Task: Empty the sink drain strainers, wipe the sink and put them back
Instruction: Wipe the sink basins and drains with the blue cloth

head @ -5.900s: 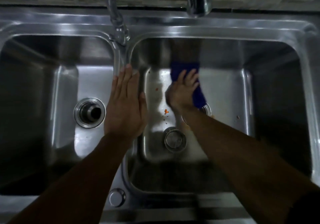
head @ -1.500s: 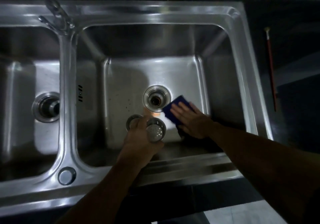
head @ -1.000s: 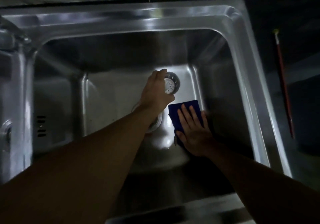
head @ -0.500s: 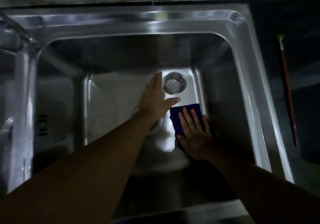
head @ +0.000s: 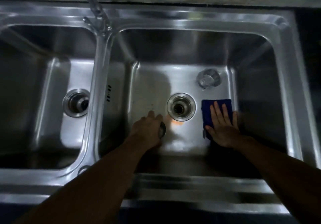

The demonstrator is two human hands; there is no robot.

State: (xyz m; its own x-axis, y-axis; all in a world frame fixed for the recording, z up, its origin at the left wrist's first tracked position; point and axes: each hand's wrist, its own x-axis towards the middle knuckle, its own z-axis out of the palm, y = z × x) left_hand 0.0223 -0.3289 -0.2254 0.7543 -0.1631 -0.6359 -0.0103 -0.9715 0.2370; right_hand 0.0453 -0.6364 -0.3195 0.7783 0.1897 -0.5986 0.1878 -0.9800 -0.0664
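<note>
Both hands are down in the right basin of the sink (head: 191,20). The right hand (head: 223,128) lies flat, fingers straight and slightly spread, pressing on the cloth (head: 206,107), a dark blue one spread on the basin floor. The cloth's far edge shows past the fingertips. The left hand (head: 147,131) rests low on the floor over the near strainer (head: 162,131), of which only a dark rim shows at the hand's right edge. The hand is blurred, and whether its fingers grip the strainer or merely cover it cannot be determined. The drain (head: 181,106) lies open between the two hands, slightly beyond them, with no strainer seated in it. An orange smear (head: 177,122) sits on the floor between the left hand and the drain's near rim. The far strainer (head: 209,80) lies loose on the floor beyond the right hand, past the cloth and apart from it, near the basin's far corner. The left drain (head: 77,104) is in the other basin, well to the left of the left hand, and likewise open. The tap (head: 96,8) stands beyond the left hand on the divider.
</note>
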